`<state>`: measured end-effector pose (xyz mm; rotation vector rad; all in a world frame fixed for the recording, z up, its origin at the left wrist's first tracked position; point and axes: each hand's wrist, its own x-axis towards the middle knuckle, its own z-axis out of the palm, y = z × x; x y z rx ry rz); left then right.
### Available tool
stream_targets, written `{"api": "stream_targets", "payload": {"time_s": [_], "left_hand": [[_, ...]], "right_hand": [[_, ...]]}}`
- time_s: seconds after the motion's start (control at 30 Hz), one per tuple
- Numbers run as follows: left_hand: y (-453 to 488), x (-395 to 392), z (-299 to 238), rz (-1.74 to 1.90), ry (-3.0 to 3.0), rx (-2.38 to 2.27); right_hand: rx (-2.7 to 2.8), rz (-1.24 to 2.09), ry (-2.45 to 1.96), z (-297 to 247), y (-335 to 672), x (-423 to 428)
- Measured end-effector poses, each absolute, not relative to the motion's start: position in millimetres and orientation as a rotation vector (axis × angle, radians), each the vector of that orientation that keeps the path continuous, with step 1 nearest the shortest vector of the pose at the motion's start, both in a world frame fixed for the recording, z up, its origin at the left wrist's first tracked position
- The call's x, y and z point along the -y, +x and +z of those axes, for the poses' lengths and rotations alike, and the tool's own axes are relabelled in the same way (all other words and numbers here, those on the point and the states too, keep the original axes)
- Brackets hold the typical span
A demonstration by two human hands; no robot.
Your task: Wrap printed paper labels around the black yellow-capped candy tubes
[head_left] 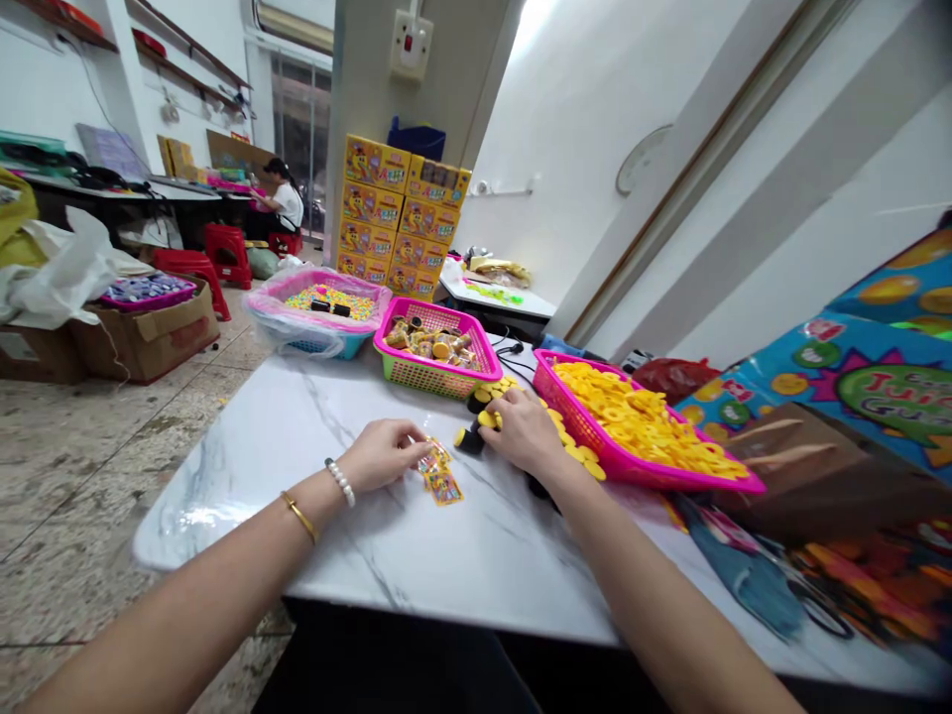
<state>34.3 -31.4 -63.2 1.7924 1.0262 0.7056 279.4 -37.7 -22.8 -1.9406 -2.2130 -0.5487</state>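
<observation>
My left hand [385, 452], with a pearl bracelet and a gold bangle on its wrist, rests on the white marble table [297, 466]; its fingers are pinched on small colourful sticker strips [438, 478] lying flat. My right hand [523, 432] lies palm down beside them, fingers curled over small black and yellow cylinder toys [476, 426]. A few yellow rings lie loose under that hand. To its right a pink basket [669, 474] is piled with yellow plastic rings.
A pink-and-green basket [438, 369] of small cylinders stands behind my hands, a plastic-lined tub of coloured bits [316, 317] to its left. Yellow cartons [398, 213] are stacked behind. Colourful printed boards [855, 377] lean at right. A seated person [284, 203] works far off.
</observation>
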Motion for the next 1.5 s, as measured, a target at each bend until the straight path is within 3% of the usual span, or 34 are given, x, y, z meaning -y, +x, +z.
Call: {"api": "stream_targets", "payload": {"time_s": [0.1, 0.27, 0.43, 0.7, 0.83, 0.97, 1.13, 1.4, 1.5], "left_hand": [[32.9, 30.7, -61.4, 0.724, 1.826, -1.038], [37.1, 36.1, -62.3, 0.757, 2.128, -1.016], [40.6, 40.4, -69.0, 0.620, 2.300, -0.915], [37.8, 40.2, -60.9, 0.592, 2.228, -0.906], [38.3, 38.0, -53.4, 0.732, 1.950, -1.022], [37.6, 37.8, -47.2, 0.632, 1.519, -1.037], [34.3, 39.1, -42.0, 0.631, 1.435, -0.864], [34.3, 38.6, -37.0, 0.798, 1.516, -0.773], [34.7, 41.0, -37.6, 0.942, 1.563, -0.844]], "right_hand": [[2.119, -0.521, -1.869, -12.7, 278.0, 59.1], [2.314, -0.097, -1.892, -20.7, 269.3, 99.7], [2.200, -0.299, -1.722, -46.4, 248.1, 122.6], [2.243, -0.239, -1.735, -77.0, 212.5, 127.0], [2.197, -0.288, -1.663, -77.9, 213.7, 126.6], [2.047, -0.358, -1.492, -70.3, 217.2, 125.7], [2.029, -0.450, -1.380, -52.5, 210.9, 117.0], [1.790, 0.272, -1.437, -24.0, 206.0, 91.9], [1.806, 0.331, -1.461, -29.2, 204.0, 83.5]]}}
